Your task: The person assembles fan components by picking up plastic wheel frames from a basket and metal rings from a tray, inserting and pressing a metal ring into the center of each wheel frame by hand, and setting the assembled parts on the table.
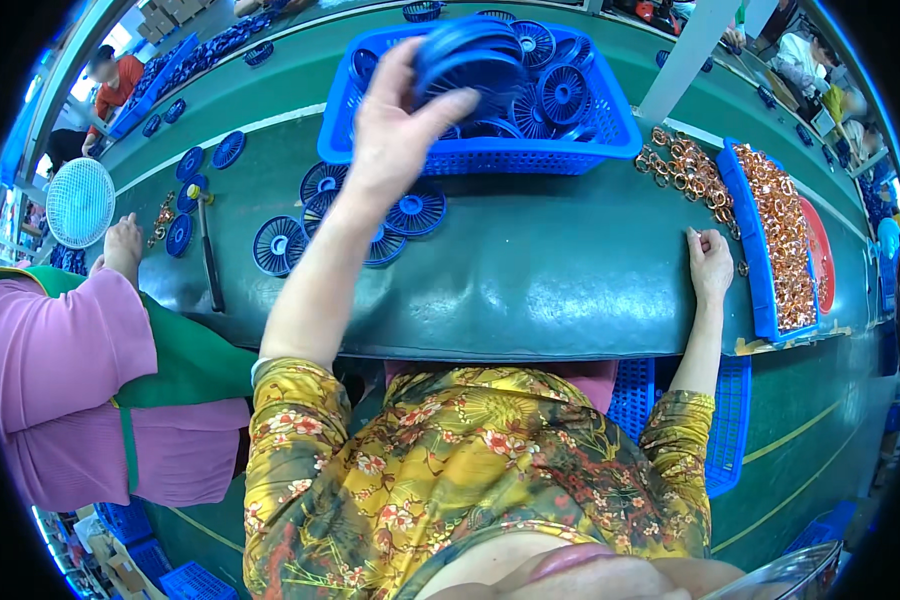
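My left hand (pixel 395 140) is raised over the near side of a blue plastic basket (pixel 480 152). Its fingers and thumb grip a stack of blue spoked discs (pixel 470 65), blurred by motion. More such discs (pixel 562 93) fill the basket. Several others, one of them a blue spoked disc (pixel 415 208), lie on the green table below my left forearm. At the right, my right hand (pixel 710 262) rests on the table, fingers loosely bent, thumb a little apart, nothing visible in it. Nearest to it are loose copper-coloured rings (pixel 695 175).
A blue tray (pixel 763 290) heaped with copper rings stands at the right, a red round dish (pixel 818 255) beside it. On the left, a co-worker in pink (pixel 80 350) sits near a hammer (pixel 210 250) and more discs. A metal post (pixel 682 70) rises behind the basket's right end.
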`<state>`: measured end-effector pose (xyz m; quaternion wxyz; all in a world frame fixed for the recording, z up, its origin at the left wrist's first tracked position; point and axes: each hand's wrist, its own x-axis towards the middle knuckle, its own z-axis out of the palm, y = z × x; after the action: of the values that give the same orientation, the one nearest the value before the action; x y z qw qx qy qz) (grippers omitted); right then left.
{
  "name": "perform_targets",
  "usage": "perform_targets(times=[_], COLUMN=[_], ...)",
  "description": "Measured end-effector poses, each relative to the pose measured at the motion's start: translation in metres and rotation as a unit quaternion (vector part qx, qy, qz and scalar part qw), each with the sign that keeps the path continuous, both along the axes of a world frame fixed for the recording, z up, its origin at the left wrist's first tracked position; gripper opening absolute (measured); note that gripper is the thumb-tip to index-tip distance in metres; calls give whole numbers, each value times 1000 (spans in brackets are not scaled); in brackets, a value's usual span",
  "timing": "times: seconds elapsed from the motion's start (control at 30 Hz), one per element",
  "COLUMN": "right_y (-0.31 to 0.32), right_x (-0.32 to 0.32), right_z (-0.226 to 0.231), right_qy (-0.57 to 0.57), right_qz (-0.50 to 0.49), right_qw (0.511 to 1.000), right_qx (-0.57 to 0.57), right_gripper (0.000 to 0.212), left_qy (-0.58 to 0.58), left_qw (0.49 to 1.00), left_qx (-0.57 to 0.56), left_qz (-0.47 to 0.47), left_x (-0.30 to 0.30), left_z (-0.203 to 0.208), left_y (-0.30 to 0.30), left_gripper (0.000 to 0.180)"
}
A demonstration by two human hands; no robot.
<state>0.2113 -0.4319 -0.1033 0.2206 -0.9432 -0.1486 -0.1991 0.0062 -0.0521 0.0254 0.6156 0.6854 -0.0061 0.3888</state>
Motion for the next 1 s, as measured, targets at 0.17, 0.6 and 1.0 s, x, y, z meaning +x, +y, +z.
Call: perform_targets(times=[0.17,0.6,1.0], right_y=[4,1,38], right_x=[1,-5,-112], right_z=[3,4,29], right_qy=[1,89,83], right_qz=[3,36,269], right_qw=[1000,972,879], right_qx=[4,213,384], right_gripper=[30,28,14], left_qy=[187,282,195], left_qw=[933,958,890], left_qx=[-222,20,-375], left_qz=[-215,-39,-173], left_x=[-9,12,-39], left_z=[-25,-103,-95], left_y=[-80,-91,-105], left_gripper=[58,69,15])
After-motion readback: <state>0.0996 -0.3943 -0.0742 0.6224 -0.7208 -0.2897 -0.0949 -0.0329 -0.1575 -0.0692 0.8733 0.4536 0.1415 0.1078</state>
